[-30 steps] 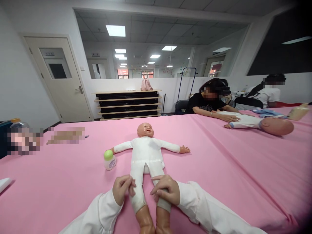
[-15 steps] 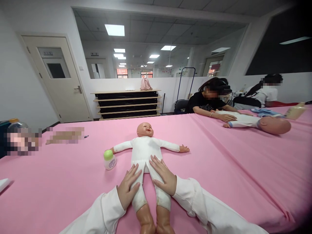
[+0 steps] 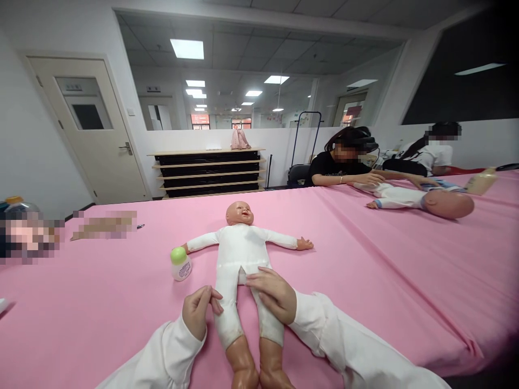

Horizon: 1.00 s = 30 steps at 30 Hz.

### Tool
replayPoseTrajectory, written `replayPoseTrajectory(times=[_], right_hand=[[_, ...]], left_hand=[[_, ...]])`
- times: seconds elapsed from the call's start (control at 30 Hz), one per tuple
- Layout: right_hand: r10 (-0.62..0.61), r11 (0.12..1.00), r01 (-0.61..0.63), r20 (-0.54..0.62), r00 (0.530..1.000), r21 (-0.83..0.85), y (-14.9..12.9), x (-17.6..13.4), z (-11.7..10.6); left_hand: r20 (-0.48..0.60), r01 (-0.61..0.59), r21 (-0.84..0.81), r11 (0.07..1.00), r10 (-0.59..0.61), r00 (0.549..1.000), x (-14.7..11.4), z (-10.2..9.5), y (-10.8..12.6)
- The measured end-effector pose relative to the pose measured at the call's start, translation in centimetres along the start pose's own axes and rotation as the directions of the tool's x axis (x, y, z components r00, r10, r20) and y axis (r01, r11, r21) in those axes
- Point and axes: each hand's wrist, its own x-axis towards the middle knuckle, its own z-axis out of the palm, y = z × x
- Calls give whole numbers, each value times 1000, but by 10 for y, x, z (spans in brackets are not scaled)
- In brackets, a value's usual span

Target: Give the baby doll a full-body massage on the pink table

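Note:
A baby doll (image 3: 243, 248) in a white cloth suit lies face up before me, arms spread and feet toward me. My left hand (image 3: 198, 310) is beside the thigh on the left of the picture, its fingers loosely curled and some tips at the cloth; nothing shows in it. My right hand (image 3: 273, 292) rests over the other thigh near the crotch, fingers stretched out and holding nothing. By the doll's hand on the left stands a small bottle (image 3: 181, 267) with a green cap.
Pink cloth (image 3: 113, 313) covers the table. At the right, a person in black (image 3: 344, 162) handles a second doll (image 3: 409, 200), with a beige pump bottle (image 3: 480, 182) beyond it. A pen (image 3: 140, 226) and a clear container (image 3: 26, 208) are at the left.
My left hand has come off the doll's thigh to the left and curled its fingers. My right hand has turned more sideways toward the crotch. The other person's hands have shifted.

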Motion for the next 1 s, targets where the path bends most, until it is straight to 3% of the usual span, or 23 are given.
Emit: replayPoseTrajectory(times=[0.13, 0.3, 0.4, 0.6, 0.7, 0.83, 1.0], right_hand=[[56, 998, -55, -32, 998, 27, 5, -4, 4], [266, 959, -247, -143, 953, 135, 24, -8, 20], [311, 943, -301, -58, 949, 139, 36, -8, 25], [190, 982, -189, 146, 971, -18, 23, -8, 14], [85, 996, -80, 243, 966, -34, 9, -8, 6], [-83, 996, 67, 299, 951, 62, 1, -9, 3], [-99, 995, 92, 323, 941, 36, 0, -8, -3]], left_hand=[[-134, 101, -54, 993, -107, 985, 7, -1, -5], [-167, 119, 18, 993, -114, 979, 10, -2, -3], [-131, 98, 134, 986, -81, 988, 10, -2, -2], [58, 153, 282, 947, -176, 983, 5, -1, -3], [142, 98, 370, 924, -160, 977, 1, -1, -7], [208, -60, 463, 884, -42, 977, -4, -2, -10], [259, -286, 488, 824, 176, 950, -5, -2, -4]])
